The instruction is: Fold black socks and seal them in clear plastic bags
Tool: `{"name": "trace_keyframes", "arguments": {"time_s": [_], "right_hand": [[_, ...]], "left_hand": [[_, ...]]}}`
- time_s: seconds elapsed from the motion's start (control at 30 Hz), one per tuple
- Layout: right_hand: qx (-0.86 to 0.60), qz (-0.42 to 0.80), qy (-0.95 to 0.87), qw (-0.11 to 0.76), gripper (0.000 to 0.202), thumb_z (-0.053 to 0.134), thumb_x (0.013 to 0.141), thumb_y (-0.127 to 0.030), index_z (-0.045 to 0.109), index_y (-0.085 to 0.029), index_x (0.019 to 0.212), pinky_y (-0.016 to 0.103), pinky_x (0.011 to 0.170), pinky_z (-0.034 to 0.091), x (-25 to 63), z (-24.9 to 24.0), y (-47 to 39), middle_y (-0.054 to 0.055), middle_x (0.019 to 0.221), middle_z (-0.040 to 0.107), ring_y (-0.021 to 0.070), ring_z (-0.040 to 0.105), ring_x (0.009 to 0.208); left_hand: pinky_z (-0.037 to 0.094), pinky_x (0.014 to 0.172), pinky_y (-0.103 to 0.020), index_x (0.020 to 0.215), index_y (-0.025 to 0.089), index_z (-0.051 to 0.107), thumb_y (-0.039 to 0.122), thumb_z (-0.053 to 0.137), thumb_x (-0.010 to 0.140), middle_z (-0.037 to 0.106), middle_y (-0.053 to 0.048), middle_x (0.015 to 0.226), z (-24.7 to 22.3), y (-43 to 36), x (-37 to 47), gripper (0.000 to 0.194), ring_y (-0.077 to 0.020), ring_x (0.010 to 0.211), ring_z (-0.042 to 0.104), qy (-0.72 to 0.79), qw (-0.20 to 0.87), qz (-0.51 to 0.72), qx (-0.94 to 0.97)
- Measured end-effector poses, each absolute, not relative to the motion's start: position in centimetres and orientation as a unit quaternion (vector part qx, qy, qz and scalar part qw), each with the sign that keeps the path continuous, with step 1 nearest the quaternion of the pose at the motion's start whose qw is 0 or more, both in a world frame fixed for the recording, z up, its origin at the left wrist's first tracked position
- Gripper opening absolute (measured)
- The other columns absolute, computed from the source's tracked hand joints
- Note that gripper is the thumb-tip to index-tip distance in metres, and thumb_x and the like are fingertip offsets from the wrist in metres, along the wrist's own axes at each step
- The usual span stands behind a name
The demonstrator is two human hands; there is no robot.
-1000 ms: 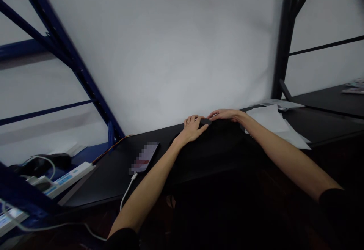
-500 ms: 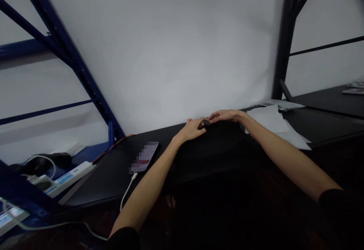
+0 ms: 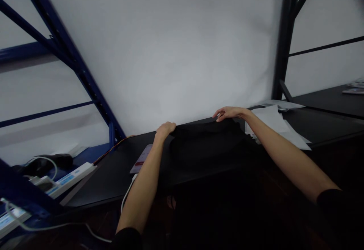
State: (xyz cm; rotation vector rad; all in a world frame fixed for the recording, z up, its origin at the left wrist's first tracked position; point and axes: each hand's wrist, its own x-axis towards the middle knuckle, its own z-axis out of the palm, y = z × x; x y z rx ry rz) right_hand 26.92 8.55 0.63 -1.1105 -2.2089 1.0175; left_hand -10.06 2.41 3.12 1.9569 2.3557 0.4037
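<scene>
Spread across the black tabletop is a black cloth, dark enough that its folds and outline are hard to make out. At its far left corner my left hand is closed, its fingers on the cloth's edge and partly hidden from me. My right hand hovers at the far right part of the cloth, with thumb and forefinger apart and nothing visible between them. Beside my left forearm lies a phone, partly covered by that arm.
White paper sheets lie right of the cloth. A white power strip and a white cable are at the left. Blue rack posts and a dark post stand before the white wall.
My left hand has moved left, away from my right hand, to the cloth's left corner, and its forearm now covers part of the phone. My right hand has shifted slightly right, fingers parted.
</scene>
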Motion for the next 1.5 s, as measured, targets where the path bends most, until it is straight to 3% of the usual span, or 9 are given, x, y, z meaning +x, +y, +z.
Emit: {"name": "trace_keyframes", "arguments": {"time_s": [0.2, 0.3, 0.47, 0.7, 0.93, 1.13, 1.23, 1.37, 1.5], "right_hand": [[-0.39, 0.317, -0.846, 0.181, 0.042, 0.084, 0.068, -0.049, 0.081, -0.027, 0.103, 0.036, 0.088, 0.048, 27.7, 1.0, 8.7, 0.005, 0.101, 0.078, 0.0278, 0.067, 0.101], [-0.386, 0.299, -0.861, 0.145, 0.041, 0.087, 0.065, -0.049, 0.082, -0.029, 0.1, 0.034, 0.088, 0.047, 28.1, 1.4, 7.8, 0.004, 0.105, 0.077, 0.028, 0.066, 0.105], [-0.404, 0.3, -0.856, 0.122, 0.034, 0.088, 0.061, -0.046, 0.079, -0.025, 0.085, 0.034, 0.076, 0.045, 28.8, 1.3, 7.5, 0.003, 0.087, 0.075, 0.0234, 0.063, 0.083], [-0.378, 0.259, -0.851, 0.257, 0.04, 0.08, 0.071, -0.056, 0.073, -0.02, 0.088, 0.033, 0.077, 0.043, 30.0, 2.2, 7.5, 0.006, 0.088, 0.072, 0.0225, 0.061, 0.086], [-0.394, 0.164, -0.802, 0.419, 0.044, 0.077, 0.076, -0.062, 0.071, -0.02, 0.086, 0.034, 0.071, 0.045, 30.1, 2.8, 7.4, 0.008, 0.094, 0.071, 0.0226, 0.061, 0.086], [-0.342, 0.23, -0.699, 0.584, 0.049, 0.08, 0.077, -0.062, 0.062, -0.022, 0.098, 0.025, 0.041, 0.034, 29.5, 4.1, 5.6, 0.005, 0.087, 0.065, 0.013, 0.059, 0.055], [-0.265, 0.267, -0.657, 0.654, 0.056, 0.084, 0.07, -0.064, 0.056, -0.026, 0.099, 0.021, 0.032, 0.031, 29.2, 5.0, 4.8, -0.002, 0.076, 0.058, 0.0138, 0.062, 0.051], [-0.21, 0.296, -0.625, 0.691, 0.058, 0.084, 0.07, -0.067, 0.053, -0.031, 0.103, 0.019, 0.027, 0.028, 29.2, 5.8, 4.0, -0.008, 0.064, 0.048, 0.0099, 0.053, 0.04], [-0.213, 0.331, -0.608, 0.69, 0.054, 0.083, 0.073, -0.064, 0.053, -0.032, 0.104, 0.02, 0.026, 0.025, 29.5, 6.2, 3.7, -0.007, 0.067, 0.052, 0.0077, 0.048, 0.038]], "left_hand": [[0.047, 0.099, -0.044, 0.108, 0.024, 0.075, 0.044, 0.059, 0.08, 0.071, -0.015, 0.126, 1.9, 3.6, -9.2, 0.038, -0.0361, 0.123, 0.061, 0.699, 0.032, 0.109, 0.706], [0.052, 0.083, -0.033, 0.099, 0.025, 0.076, 0.053, 0.063, 0.077, 0.077, -0.009, 0.107, 2.0, 3.8, -9.5, 0.038, -0.0285, 0.1, 0.069, 0.659, 0.079, 0.09, 0.743], [0.047, 0.061, -0.029, 0.084, 0.023, 0.073, 0.052, 0.08, 0.061, 0.071, -0.003, 0.076, 2.6, 3.6, -10.7, 0.038, -0.0215, 0.069, 0.064, 0.618, 0.187, 0.101, 0.757], [0.046, 0.072, -0.028, 0.084, 0.025, 0.074, 0.034, 0.083, 0.064, 0.072, -0.002, 0.083, 4.2, 2.8, -11.5, 0.024, -0.0216, 0.082, 0.065, 0.652, 0.102, 0.139, 0.739], [0.049, 0.083, -0.032, 0.104, 0.024, 0.073, 0.03, 0.064, 0.085, 0.071, -0.005, 0.108, 5.2, 2.1, -10.8, 0.022, -0.02, 0.088, 0.063, 0.586, -0.071, 0.401, 0.701], [0.049, 0.069, -0.026, 0.111, 0.023, 0.061, 0.024, 0.051, 0.094, 0.067, -0.004, 0.116, 6.0, 0.9, -8.6, 0.02, -0.0127, 0.075, 0.063, 0.447, -0.045, 0.583, 0.677], [0.048, 0.069, -0.024, 0.112, 0.023, 0.058, 0.029, 0.051, 0.098, 0.066, -0.004, 0.109, 6.8, 0.0, -7.7, 0.016, -0.0136, 0.083, 0.065, 0.359, -0.074, 0.665, 0.651], [0.049, 0.071, -0.024, 0.107, 0.022, 0.06, 0.046, 0.056, 0.099, 0.063, -0.002, 0.099, 7.7, -1.2, -7.1, 0.025, -0.0135, 0.084, 0.061, 0.302, -0.123, 0.721, 0.612], [0.048, 0.067, -0.022, 0.105, 0.022, 0.061, 0.053, 0.058, 0.098, 0.06, -0.001, 0.091, 7.9, -1.7, -6.8, 0.031, -0.0123, 0.08, 0.058, 0.309, -0.122, 0.749, 0.573]]}}
